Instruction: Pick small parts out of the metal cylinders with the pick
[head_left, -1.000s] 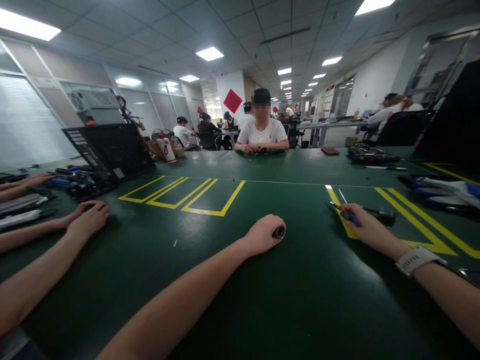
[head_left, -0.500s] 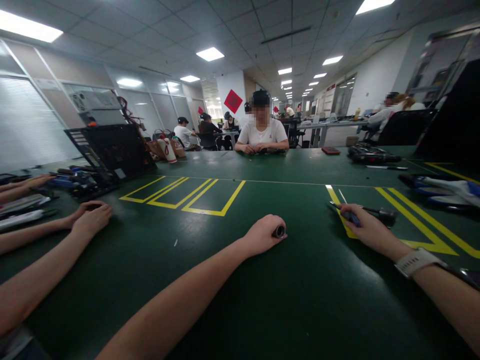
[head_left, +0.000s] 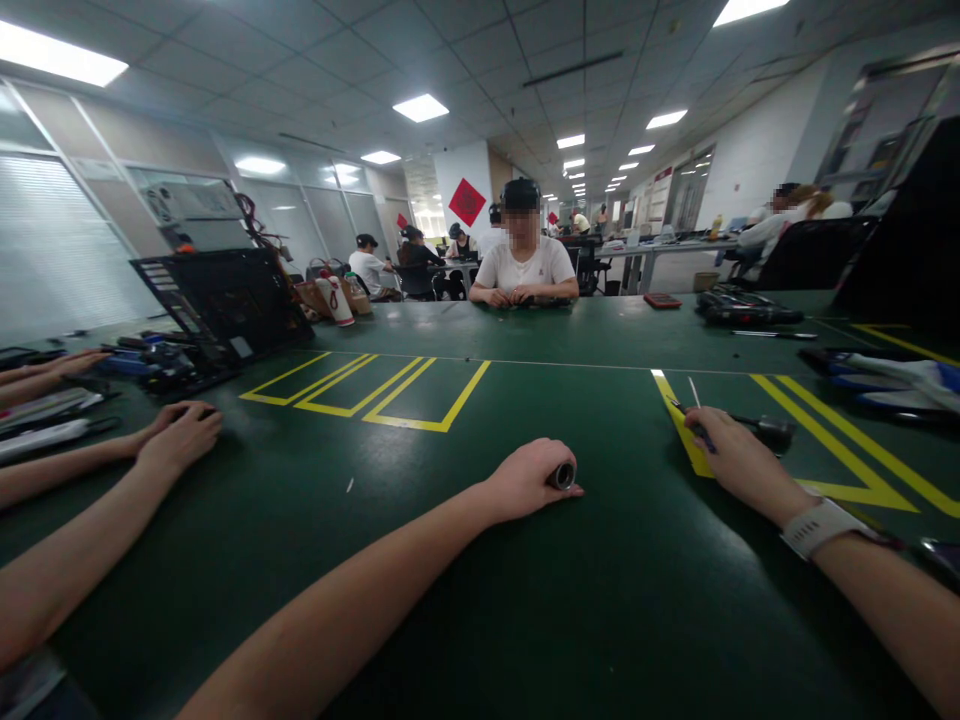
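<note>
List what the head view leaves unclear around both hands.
In the head view:
Dark cylinder: most of its body, hidden by the left hand.
Slim tool: its rear, hidden by the right hand.
Black tool beyond: partly behind that hand.
Glossy object: cut off by right edge.

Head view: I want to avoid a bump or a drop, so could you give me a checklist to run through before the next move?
1. Left hand closed round the dark cylinder: ok, its round end shows beside the fingers.
2. Slim tool in the fingers of the right hand: ok.
3. Slim tool lifted off the table: cannot tell from this angle.
4. Space just beyond the right hand free: not ok, a black-headed tool lies there.
5. Neighbour's hands well apart from this person's own: ok, they are over at the left.
</note>
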